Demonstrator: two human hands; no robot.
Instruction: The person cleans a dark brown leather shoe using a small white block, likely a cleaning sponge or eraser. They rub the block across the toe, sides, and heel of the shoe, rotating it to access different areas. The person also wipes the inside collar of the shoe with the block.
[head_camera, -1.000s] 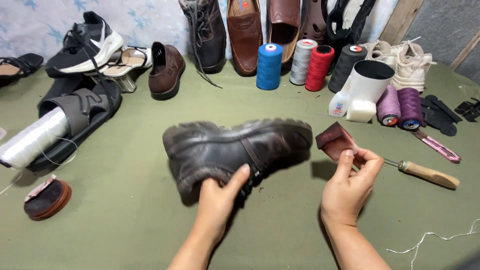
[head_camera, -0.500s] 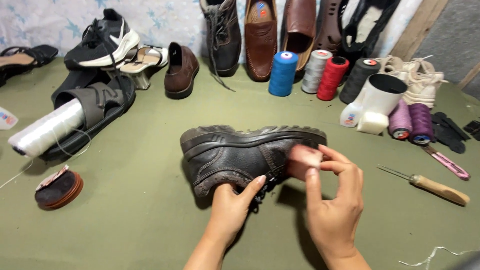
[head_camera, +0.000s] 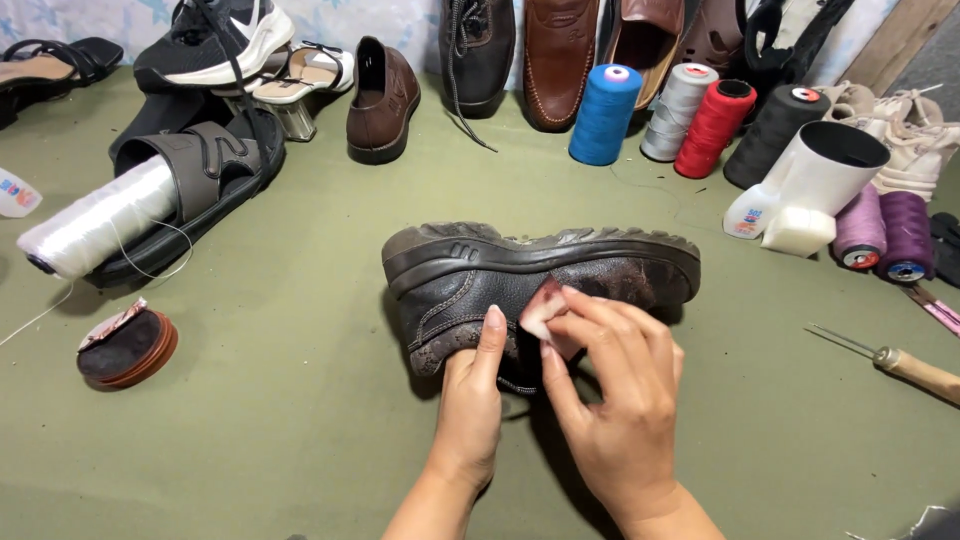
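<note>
The right hand (head_camera: 610, 400) is pinching a pink pad (head_camera: 543, 305), half hiding it against the dark boot (head_camera: 520, 285); the left hand (head_camera: 472, 400) is gripping the boot's hidden underside.

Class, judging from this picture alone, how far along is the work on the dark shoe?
Done: the shoe lies on its side, steadied by the left hand. In hand: the right hand presses a small pink piece against the upper. Left: the awl lies untouched, and no stitching is visible.
</note>
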